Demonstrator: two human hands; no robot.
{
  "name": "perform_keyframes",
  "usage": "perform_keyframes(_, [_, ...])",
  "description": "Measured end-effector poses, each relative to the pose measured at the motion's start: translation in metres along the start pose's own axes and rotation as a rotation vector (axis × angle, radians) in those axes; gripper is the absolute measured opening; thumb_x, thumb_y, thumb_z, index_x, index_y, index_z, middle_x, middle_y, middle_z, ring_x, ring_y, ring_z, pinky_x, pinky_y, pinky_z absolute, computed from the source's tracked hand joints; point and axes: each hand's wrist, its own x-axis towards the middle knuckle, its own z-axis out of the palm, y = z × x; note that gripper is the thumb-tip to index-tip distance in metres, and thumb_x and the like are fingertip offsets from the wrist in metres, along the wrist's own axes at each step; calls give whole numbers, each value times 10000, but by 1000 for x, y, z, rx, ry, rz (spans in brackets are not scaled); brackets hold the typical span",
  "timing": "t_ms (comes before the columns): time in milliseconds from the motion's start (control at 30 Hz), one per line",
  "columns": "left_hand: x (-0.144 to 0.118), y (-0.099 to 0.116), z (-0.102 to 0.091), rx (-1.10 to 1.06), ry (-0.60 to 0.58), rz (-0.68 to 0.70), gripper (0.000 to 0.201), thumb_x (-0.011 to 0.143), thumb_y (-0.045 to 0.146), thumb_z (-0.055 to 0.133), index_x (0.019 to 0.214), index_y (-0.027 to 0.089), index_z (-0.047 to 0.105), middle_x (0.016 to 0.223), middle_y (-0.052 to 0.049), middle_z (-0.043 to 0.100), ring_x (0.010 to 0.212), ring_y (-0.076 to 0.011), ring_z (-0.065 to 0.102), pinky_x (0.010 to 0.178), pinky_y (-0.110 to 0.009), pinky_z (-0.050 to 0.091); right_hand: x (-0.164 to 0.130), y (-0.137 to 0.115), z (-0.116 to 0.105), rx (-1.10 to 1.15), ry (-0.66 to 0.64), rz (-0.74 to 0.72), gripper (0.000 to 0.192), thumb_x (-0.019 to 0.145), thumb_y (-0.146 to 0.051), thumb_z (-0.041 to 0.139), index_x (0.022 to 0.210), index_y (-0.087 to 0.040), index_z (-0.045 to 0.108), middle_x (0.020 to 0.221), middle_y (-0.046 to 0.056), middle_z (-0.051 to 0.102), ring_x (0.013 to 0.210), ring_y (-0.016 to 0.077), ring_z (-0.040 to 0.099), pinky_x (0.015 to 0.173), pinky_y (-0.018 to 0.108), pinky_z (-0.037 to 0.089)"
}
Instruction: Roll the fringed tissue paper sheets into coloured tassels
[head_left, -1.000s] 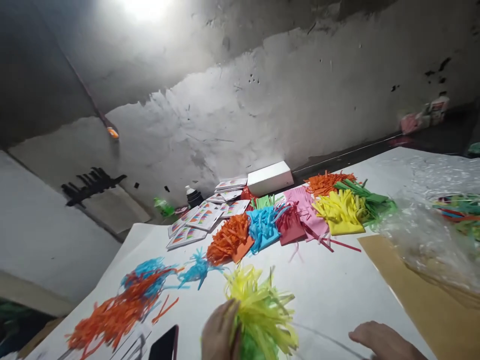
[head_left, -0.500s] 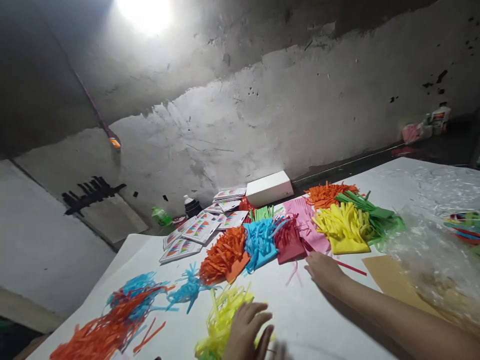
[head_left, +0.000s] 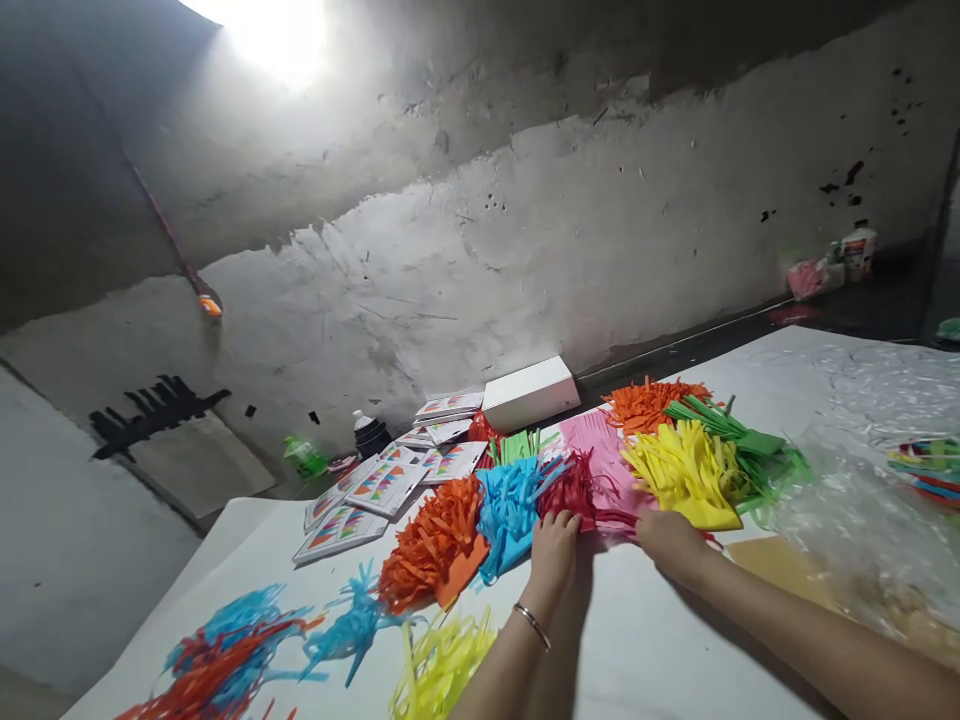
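The white-covered counter (head_left: 637,640) filled the foreground, and along its middle lay a row of fringed paper bundles. Among the bigger of these, the yellow bundle (head_left: 690,470) sat to the right, and the pink bundle (head_left: 600,450) beside it, partly behind the crimson one. The blue bundle (head_left: 510,505) adjoined the crimson on the left.

The crimson bundle (head_left: 571,485) itself was in the midst of this row, between blue and pink. By its look it would have been very light and limp, more apt to crumple or tear than to slip; the folded, uncut base seemed the sound place to take hold, since single strands could rip or tangle. It was a deep, even red, its fringe cut into narrow, slightly curled strips that fanned toward the far side, with its lower part covered by fingers.

The left hand (head_left: 555,545) rested with bent fingers at that lower part; whether it gripped or merely pressed could not be told. The right hand (head_left: 666,540), in front of the pink and yellow bundles, had its fingers curled closed around loose crimson strips (head_left: 616,522). These were long, thin and floppy, best gathered together near their ends.
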Motion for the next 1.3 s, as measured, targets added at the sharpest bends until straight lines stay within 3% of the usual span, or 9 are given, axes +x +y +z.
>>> perform_keyframes(200, [-20,-8,-15,-112,-28,-3,324,927,164,626,1248,156,663,1336,-150,648,1223,-327,611,1049,-563,472,-36,26,-53,-41,-79,-11,203,994,-345,648,1057,-154,676,1037,43,704,900,176,694,822,377,589])
perform_keyframes(400, [-59,67,-65,-319,75,245,823,816,424,732,1539,201,407,1574,-159,452,1438,-338,405,1188,-489,338,-68,12,-124,22,-37,-165,139,848,-107,683,725,-149,734,772,94,744,695,212,697,644,310,517])
perform_keyframes(500, [-77,105,-96,-547,155,341,396,890,404,642,1223,198,701,1116,-157,743,1081,-345,643,1032,-539,434,-84,-2,-158,93,12,-260,115,829,-160,693,724,-184,735,778,64,743,690,209,691,618,286,481])
perform_keyframes(600, [-91,118,-121,-953,201,89,270,949,355,562,875,183,757,796,-104,738,769,-250,659,760,-392,501,-106,-17,-179,232,263,-282,214,983,-196,532,859,-188,705,866,48,724,773,179,681,688,272,488])
perform_keyframes(767, [-133,117,-130,-1761,192,-271,355,766,475,825,931,170,748,942,-91,771,874,-242,704,829,-348,542,-146,-58,-158,514,760,-381,255,1040,-166,443,907,-183,659,793,35,667,723,146,659,671,229,508])
perform_keyframes(933, [-194,135,-96,-1785,322,-570,389,761,522,805,1022,234,810,1170,-113,771,1197,-328,661,1048,-411,512,-168,-101,-106,443,734,-290,215,1036,-307,493,1026,-190,673,913,83,728,793,221,704,726,325,579])
perform_keyframes(1033, [-217,148,-78,-1783,387,-567,335,779,519,769,1005,280,829,1195,-99,772,1223,-348,651,1086,-436,502,-177,-114,-84,440,634,-195,146,998,-282,534,1030,-200,650,936,88,731,810,257,705,725,383,581])
perform_keyframes(1167, [-234,162,-64,-2014,390,-516,467,792,597,743,1086,241,811,1259,-137,743,1260,-352,630,1109,-452,475,-189,-118,-73,445,616,-177,222,949,-118,495,1122,-196,608,955,71,749,831,254,712,800,428,554])
perform_keyframes(1300, [-246,173,-62,-2075,367,-670,560,722,544,850,1182,243,741,1276,-136,713,1209,-319,656,1048,-413,513,-204,-118,-70,500,614,-190,299,943,-42,462,1156,-198,602,963,40,773,847,215,730,887,424,529])
